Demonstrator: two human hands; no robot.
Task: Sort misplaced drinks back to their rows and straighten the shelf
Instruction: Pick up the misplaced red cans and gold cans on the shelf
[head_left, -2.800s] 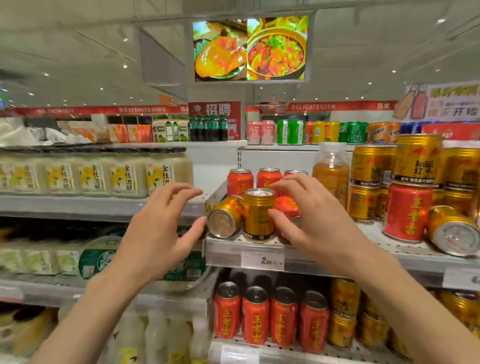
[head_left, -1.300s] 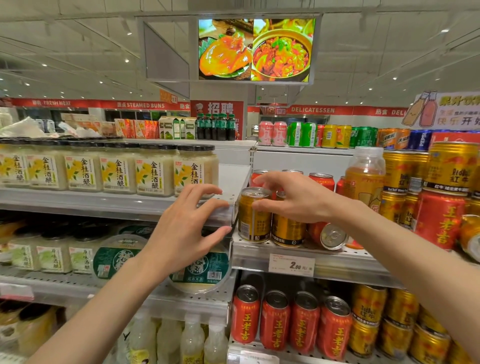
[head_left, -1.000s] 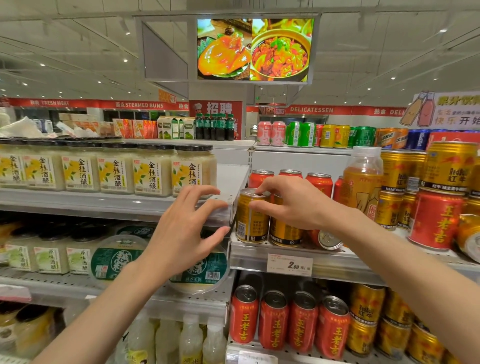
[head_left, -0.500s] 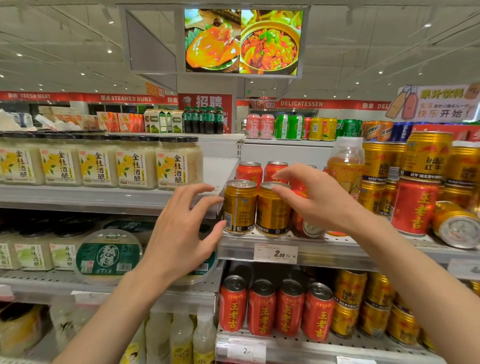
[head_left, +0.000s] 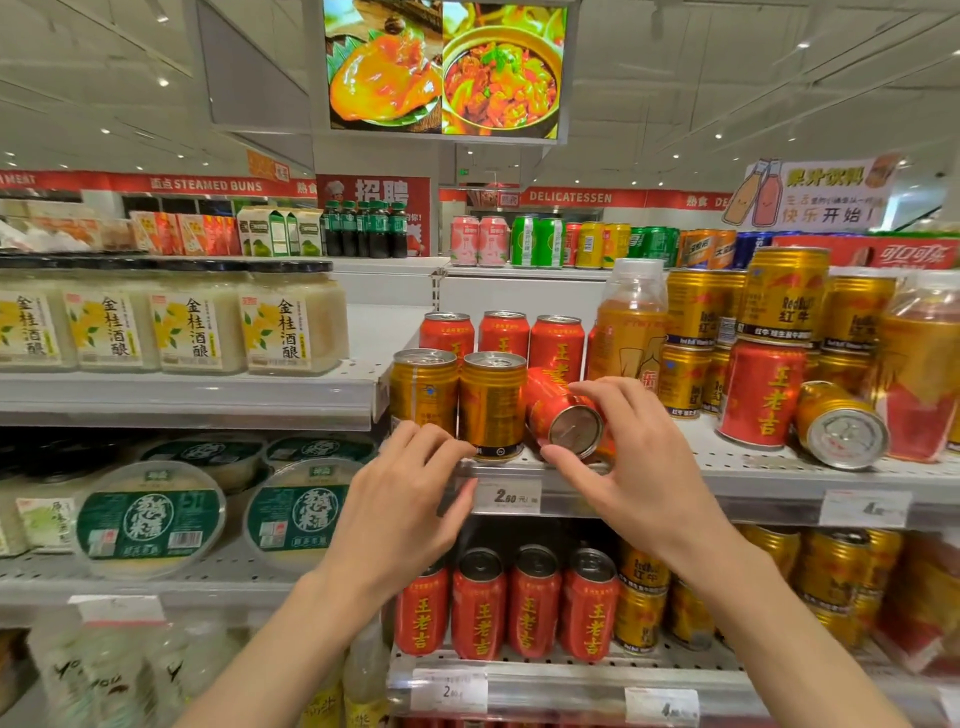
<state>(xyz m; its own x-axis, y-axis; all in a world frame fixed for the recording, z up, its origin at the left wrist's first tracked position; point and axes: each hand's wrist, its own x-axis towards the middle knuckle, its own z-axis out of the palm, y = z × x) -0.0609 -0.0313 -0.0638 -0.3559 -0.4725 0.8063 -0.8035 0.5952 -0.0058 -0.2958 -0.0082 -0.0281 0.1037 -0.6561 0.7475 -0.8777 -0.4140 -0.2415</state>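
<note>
From the head camera I see my right hand (head_left: 639, 467) curled round a red can lying on its side (head_left: 563, 415) on the drinks shelf (head_left: 727, 467), the can's silver end facing me; thumb below at about 7 o'clock of that end, the other fingers (head_left: 605, 395) arched over the top from 1 o'clock. My left hand (head_left: 405, 504) is at 9 o'clock of the tipped can, fingers bent, their tips at the shelf's front edge against the foot of two upright gold cans (head_left: 457, 400); whether they grip the nearer can or only touch it I cannot tell. Those gold cans stand side by side at the front left corner of the shelf, touching the tipped red can's left flank. Behind them, at 12 o'clock, a row of upright red cans (head_left: 501, 332) stands. At 3 o'clock of my right hand are an orange bottle (head_left: 631, 322), stacked gold cans (head_left: 779, 306), one upright red can among them (head_left: 761, 395) and a gold can lying on its side (head_left: 839, 426) with its end toward me. A price tag (head_left: 509, 498) sits on the shelf edge between my hands. Below, at 6 o'clock, more red cans on the lower shelf (head_left: 506, 605) stand in a row. At 9 o'clock, jars with yellow labels (head_left: 197, 322) line the neighbouring shelf.
</note>
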